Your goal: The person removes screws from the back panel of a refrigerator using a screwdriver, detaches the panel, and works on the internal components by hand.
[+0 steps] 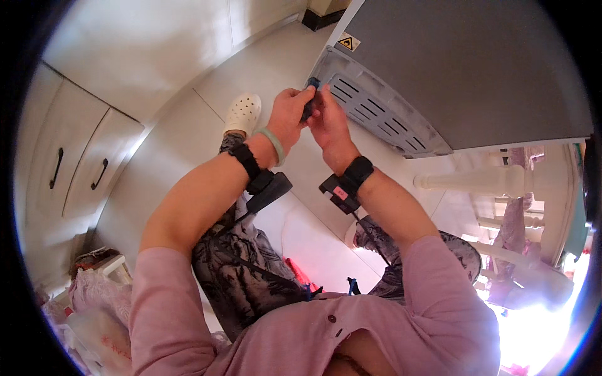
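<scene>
My left hand [290, 116] and my right hand [328, 118] are raised together in front of me, both closed around a small dark blue tool [309, 100] whose tip shows above the fingers. The tool sits right at the lower corner of a grey appliance [476, 69], next to its slotted vent panel [376, 109]. Most of the tool is hidden between my fingers. Black bands with small devices wrap both wrists, and a pale green bracelet circles the left one.
A white clog on my foot [243, 113] rests on the pale tiled floor [188, 144]. White cabinet doors with dark handles [78, 166] stand at the left. A white turned table leg [476, 180] is at the right. Bags and cloth [94, 301] lie at the lower left.
</scene>
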Motion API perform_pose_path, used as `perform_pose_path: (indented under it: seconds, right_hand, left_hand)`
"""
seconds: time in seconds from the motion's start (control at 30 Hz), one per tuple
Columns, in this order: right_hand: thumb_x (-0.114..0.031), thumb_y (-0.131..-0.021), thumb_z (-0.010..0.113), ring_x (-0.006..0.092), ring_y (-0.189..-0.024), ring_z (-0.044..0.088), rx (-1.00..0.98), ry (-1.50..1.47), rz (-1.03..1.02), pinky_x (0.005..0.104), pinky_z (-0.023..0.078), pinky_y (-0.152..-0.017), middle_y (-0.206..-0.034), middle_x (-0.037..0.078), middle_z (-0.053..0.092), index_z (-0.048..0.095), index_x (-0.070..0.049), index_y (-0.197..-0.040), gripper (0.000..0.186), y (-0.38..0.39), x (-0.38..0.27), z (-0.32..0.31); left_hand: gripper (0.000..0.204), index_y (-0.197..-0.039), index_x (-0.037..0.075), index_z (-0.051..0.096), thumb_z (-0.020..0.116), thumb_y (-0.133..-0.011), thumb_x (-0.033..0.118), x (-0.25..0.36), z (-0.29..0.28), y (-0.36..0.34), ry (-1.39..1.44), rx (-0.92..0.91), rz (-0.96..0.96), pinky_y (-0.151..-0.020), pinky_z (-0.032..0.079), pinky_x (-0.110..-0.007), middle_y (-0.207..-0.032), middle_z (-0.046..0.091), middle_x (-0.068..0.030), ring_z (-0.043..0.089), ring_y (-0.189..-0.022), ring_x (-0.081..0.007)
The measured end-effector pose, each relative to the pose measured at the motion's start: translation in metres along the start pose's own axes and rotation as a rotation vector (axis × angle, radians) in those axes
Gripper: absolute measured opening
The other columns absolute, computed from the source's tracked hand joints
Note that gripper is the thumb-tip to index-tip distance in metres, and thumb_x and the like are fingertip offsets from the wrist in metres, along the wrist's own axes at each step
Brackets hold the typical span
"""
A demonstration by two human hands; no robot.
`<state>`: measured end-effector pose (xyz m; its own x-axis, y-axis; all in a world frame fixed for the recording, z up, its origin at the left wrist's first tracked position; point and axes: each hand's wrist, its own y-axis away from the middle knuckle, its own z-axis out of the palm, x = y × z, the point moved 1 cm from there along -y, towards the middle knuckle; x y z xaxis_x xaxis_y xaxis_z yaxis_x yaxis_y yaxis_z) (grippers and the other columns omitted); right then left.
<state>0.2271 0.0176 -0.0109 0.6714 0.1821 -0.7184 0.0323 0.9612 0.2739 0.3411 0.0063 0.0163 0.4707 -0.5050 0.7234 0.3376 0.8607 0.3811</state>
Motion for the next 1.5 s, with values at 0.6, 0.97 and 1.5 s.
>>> perform_pose_path:
  seconds: [0.6,0.97,1.5]
  right_hand:
    - [-0.030,-0.087,0.066,0.0090,-0.055,0.049,0.251,0.330,-0.042,0.0262,0.036,-0.048,-0.068,0.000,0.054,0.058,-0.007,-0.082,0.026,-0.001,0.004,0.033]
    - [-0.028,-0.095,0.058,0.0125,-0.066,0.058,0.032,-0.061,0.048,0.0239,0.046,-0.054,-0.087,0.007,0.066,0.061,-0.003,-0.095,0.025,-0.014,0.013,0.035]
    - [-0.030,-0.093,0.061,0.0122,-0.064,0.054,0.016,0.084,-0.151,0.0259,0.043,-0.053,-0.085,0.006,0.063,0.058,-0.003,-0.090,0.027,-0.003,0.007,0.042]
  left_hand:
    - [0.042,-0.115,-0.002,0.048,0.057,-0.094,0.033,-0.004,-0.007,0.006,-0.336,0.197,0.065,-0.060,0.051,-0.027,-0.086,0.058,-0.0058,0.057,-0.072,-0.0139]
    - [0.023,-0.099,0.003,0.057,0.053,-0.095,0.025,0.001,-0.028,-0.006,-0.217,0.040,0.210,-0.054,0.043,-0.024,-0.075,0.056,-0.0001,0.053,-0.063,-0.0097]
    - [0.027,-0.104,0.001,0.053,0.053,-0.095,0.027,0.005,-0.014,0.005,-0.299,0.228,0.139,-0.050,0.040,-0.025,-0.076,0.055,-0.0041,0.049,-0.061,-0.0095]
